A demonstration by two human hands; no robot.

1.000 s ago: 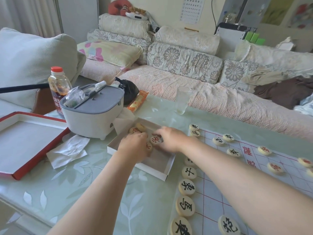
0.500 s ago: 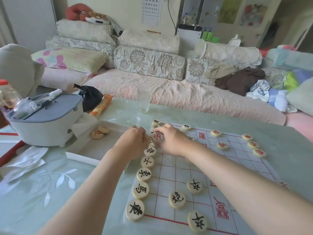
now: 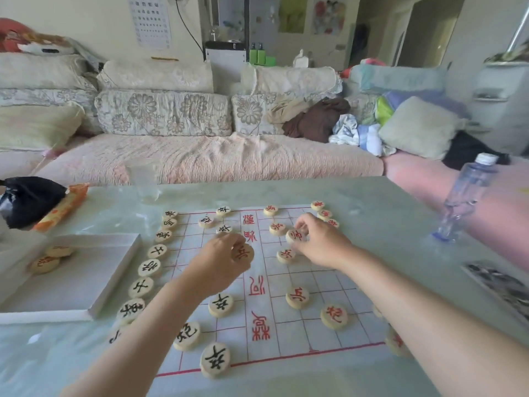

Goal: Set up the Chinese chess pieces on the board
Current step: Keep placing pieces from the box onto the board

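A white chess board sheet (image 3: 289,336) with red grid lines lies on the table. Several black-lettered pieces (image 3: 149,267) line its left edge, and red-lettered pieces (image 3: 297,297) sit on the right half. My left hand (image 3: 220,263) hovers over the board's middle and pinches a red-lettered piece (image 3: 242,253). My right hand (image 3: 320,243) is over the far right half and pinches another red-lettered piece (image 3: 295,235). The white box (image 3: 111,277) at the left holds two loose pieces (image 3: 44,263).
A clear plastic bottle (image 3: 465,196) stands at the table's right. A drinking glass (image 3: 142,179) stands at the far edge, with a black bag (image 3: 27,200) and an orange packet (image 3: 61,209) at the far left. A sofa runs behind the table.
Both hands left the box, each carrying a red piece, and moved right over the board. The view swung right, so the grey appliance and red lid are out of sight.
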